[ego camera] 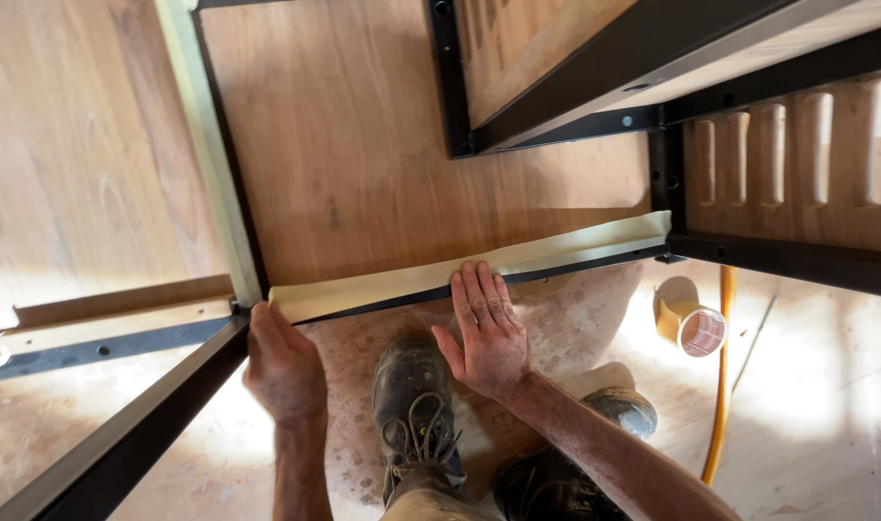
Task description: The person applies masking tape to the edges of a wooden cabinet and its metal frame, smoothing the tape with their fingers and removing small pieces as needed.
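- Head view, looking straight down: a person crouches over a wooden panel (363, 145) edged by a black metal frame (122, 444), smoothing a strip of beige tape (440, 275) along the panel's near edge.
- The tape runs from about 8 o'clock to 3 o'clock across the middle of the picture, folded over the frame rail; a second strip already covers the upright rail at 11 o'clock.
- The right hand (484, 333) lies flat and open, fingers spread, fingertips pressing the tape near its middle.
- The left hand (281, 362) sits at the tape's left end, by the frame corner at 8 o'clock; fingers curl down onto the end, though whether they pinch it or only press cannot be told.
- Two scuffed boots (416, 415) stand at 6 o'clock on a dusty floor (798, 405).
- A tape roll (689, 323) lies on the floor at 4 o'clock, just beside a yellow cable (720, 386).
- A second framed panel (556, 68) leans in at 1 o'clock, with a slatted piece (798, 154) at 2 o'clock.
- Risk, as judged: the tape's far right end looks loose and raised, so uneven pressure could leave wrinkles or drag it off line.
- Dust from the floor could also weaken the stick where the tape wraps under.
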